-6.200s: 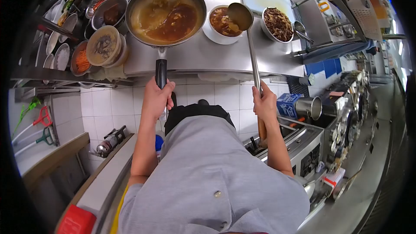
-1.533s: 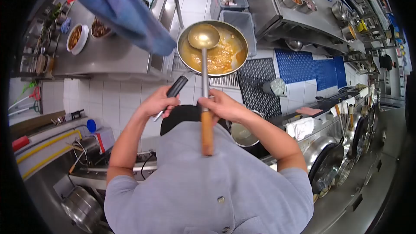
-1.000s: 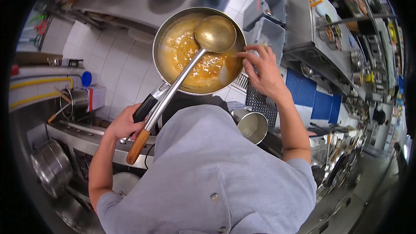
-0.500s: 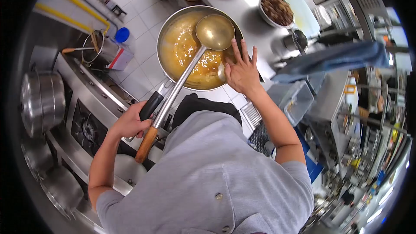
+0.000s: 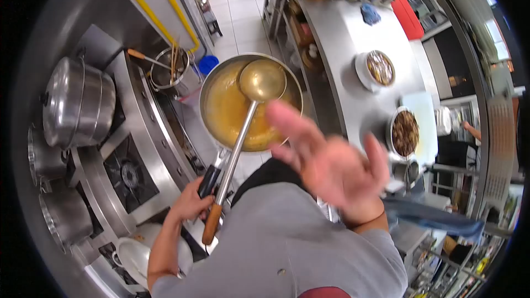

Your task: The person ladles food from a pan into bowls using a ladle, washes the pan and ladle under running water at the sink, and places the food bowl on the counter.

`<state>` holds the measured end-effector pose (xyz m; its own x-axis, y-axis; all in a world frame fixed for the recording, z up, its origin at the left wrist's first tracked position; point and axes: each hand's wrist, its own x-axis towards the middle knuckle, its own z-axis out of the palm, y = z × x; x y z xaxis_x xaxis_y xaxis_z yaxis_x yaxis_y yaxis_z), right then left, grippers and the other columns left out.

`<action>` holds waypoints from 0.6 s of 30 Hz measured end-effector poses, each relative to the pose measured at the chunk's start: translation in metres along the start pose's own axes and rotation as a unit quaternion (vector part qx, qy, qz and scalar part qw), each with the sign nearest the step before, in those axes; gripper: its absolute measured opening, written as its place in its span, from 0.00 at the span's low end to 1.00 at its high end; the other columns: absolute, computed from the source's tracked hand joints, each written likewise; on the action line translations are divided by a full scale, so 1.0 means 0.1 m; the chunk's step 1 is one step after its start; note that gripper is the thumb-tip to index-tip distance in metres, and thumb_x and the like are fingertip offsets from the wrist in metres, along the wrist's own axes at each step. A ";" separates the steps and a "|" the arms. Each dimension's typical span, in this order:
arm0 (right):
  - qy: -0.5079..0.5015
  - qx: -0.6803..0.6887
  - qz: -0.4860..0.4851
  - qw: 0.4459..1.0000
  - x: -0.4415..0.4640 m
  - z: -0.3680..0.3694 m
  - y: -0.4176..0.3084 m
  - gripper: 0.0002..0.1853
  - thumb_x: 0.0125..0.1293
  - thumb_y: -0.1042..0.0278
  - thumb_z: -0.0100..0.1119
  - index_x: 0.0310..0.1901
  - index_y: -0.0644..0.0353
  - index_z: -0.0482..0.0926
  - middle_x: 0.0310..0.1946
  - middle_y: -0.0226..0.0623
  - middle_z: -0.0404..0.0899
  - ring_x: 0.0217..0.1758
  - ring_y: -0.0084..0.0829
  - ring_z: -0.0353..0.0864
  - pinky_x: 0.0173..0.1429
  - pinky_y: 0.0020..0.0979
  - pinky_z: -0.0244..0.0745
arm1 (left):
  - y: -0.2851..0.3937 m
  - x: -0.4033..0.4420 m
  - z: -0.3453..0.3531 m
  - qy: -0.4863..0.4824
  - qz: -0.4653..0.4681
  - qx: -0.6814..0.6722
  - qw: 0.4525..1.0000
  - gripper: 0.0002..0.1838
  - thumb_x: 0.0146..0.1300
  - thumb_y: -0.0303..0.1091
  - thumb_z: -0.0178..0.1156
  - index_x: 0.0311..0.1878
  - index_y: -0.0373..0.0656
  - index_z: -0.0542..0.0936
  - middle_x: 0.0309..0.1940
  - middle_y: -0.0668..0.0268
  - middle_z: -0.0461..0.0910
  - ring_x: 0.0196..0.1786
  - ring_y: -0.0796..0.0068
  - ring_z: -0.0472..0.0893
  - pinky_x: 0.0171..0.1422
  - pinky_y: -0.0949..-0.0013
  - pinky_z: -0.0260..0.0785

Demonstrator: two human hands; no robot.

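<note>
My left hand [image 5: 189,203] is wrapped around the black handle [image 5: 209,181] of a wide metal pan [image 5: 298,87]. Yellow-brown liquid [image 5: 229,105] covers the pan's bottom. A large ladle [image 5: 263,80] rests across the pan, its bowl inside near the far rim. The ladle's wooden grip [image 5: 212,225] lies alongside the pan handle, close to my left thumb; whether the thumb presses on it I cannot tell. Raised near the camera, my right hand [image 5: 334,168] is blurred, with fingers apart and nothing in it. It covers part of the pan's near right edge.
To the left are a stove burner [image 5: 129,174], a big lidded pot [image 5: 80,102] and a strainer pot holding utensils [image 5: 175,74]. A steel counter [image 5: 345,38] on the right carries a bowl of brown pieces [image 5: 404,132] and a wrapped bowl [image 5: 380,69]. Another person's hand [image 5: 471,130] shows far right.
My right hand has left the pan's right side and come up toward the camera. My view has turned toward the counter. The left hand keeps hold of the pan handle.
</note>
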<state>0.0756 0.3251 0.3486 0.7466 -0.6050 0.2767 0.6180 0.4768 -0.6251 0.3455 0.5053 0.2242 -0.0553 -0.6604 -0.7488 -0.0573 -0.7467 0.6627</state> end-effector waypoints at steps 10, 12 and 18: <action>-0.150 0.074 -0.107 0.980 2.19 -0.89 -0.82 0.30 0.77 0.43 0.39 0.43 0.60 0.87 0.65 0.84 0.57 0.75 0.75 0.46 0.72 0.70 0.44 | 1.15 1.27 -0.45 0.117 0.037 -0.128 0.984 0.12 0.59 0.25 0.62 0.43 0.41 0.70 0.21 0.70 0.72 0.14 0.79 0.73 0.18 0.73 0.68; -0.317 -0.047 -0.146 0.936 2.84 -1.30 -1.05 0.36 0.76 0.36 0.30 0.43 0.52 0.89 0.74 0.68 0.47 0.79 0.69 0.35 0.75 0.70 0.37 | 1.70 1.47 -0.53 0.141 0.047 -0.161 0.976 0.12 0.58 0.25 0.63 0.41 0.41 0.70 0.20 0.70 0.72 0.14 0.79 0.73 0.18 0.73 0.67; -0.117 -0.249 -0.151 0.949 4.08 -2.15 -1.39 0.29 0.74 0.44 0.38 0.48 0.57 0.85 0.70 0.57 0.57 0.74 0.53 0.52 0.72 0.53 0.47 | 2.56 2.35 -1.06 0.160 0.094 -0.146 0.972 0.10 0.61 0.27 0.62 0.41 0.42 0.70 0.20 0.71 0.71 0.14 0.80 0.73 0.17 0.74 0.66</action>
<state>0.2412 -0.1251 0.3913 0.6237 -0.4795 0.6172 0.6636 -0.0923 -0.7424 0.4237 0.1507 0.2179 0.2784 -0.7432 -0.6085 0.2125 -0.5701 0.7936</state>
